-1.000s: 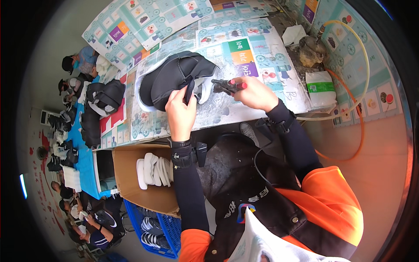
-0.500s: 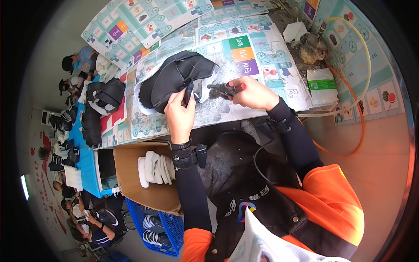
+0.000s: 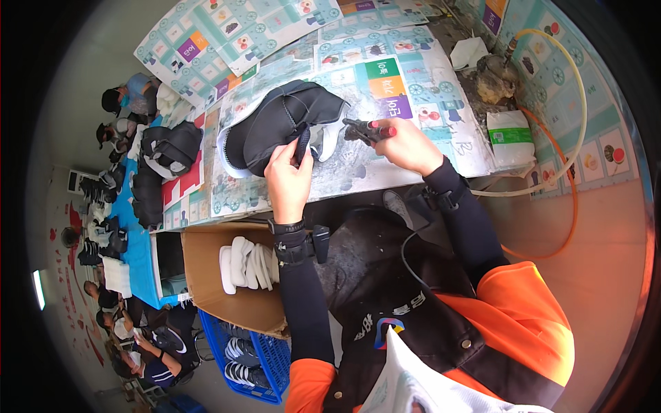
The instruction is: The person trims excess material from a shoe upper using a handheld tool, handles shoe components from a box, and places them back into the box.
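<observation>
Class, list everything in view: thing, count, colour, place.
Stitched fabric piece: one, black, on worktable
Grimy tool: one, black-red, above worktable
Printed sheets: several, blue, worktable, wall
Fabric bundles: several, black, left
Packet: one, white-green, right
Hoses: two, cream, orange, right
Cardboard box: one, brown, below worktable
Pads: several, white, in box
Basket: one, blue, beside box
Shoes: several, striped, in basket
Covered table: one, blue, left
Co-workers: at least four, various, left
Left hand: one, bare, on fabric
Right hand: one, bare, on tool
</observation>
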### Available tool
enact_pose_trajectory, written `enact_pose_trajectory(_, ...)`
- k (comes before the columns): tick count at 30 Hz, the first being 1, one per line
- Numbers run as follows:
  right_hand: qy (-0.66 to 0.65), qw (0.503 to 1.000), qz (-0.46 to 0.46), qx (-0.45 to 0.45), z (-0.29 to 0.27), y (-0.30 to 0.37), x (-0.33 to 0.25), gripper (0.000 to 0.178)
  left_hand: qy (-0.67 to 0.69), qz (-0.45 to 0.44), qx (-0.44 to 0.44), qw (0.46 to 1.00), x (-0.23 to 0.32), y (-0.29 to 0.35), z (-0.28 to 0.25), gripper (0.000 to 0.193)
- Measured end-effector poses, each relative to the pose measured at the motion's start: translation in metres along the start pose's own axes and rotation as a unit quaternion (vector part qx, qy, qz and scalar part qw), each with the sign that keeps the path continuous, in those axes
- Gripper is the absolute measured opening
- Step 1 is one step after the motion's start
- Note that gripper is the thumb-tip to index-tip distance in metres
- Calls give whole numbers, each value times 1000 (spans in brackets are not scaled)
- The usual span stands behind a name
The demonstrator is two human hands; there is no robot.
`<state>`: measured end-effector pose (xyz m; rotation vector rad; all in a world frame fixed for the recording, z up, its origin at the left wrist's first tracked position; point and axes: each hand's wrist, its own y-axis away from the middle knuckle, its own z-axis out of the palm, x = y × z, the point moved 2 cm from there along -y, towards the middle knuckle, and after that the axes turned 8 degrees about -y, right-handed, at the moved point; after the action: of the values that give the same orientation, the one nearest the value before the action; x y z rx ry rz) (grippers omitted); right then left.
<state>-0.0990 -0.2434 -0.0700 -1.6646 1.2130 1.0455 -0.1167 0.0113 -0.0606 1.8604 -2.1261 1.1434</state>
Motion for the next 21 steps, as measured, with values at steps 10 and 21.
enact_pose_trajectory(10, 114, 990, -47, 61, -42, 23, 14, 28, 142, -110, 147, 973, -45, -6, -47, 22)
enact_pose_trajectory(21, -34, 988, -116, 100, -17, 33, -2, 65, 444, -250, 111, 853, -18, 62, -98, 24)
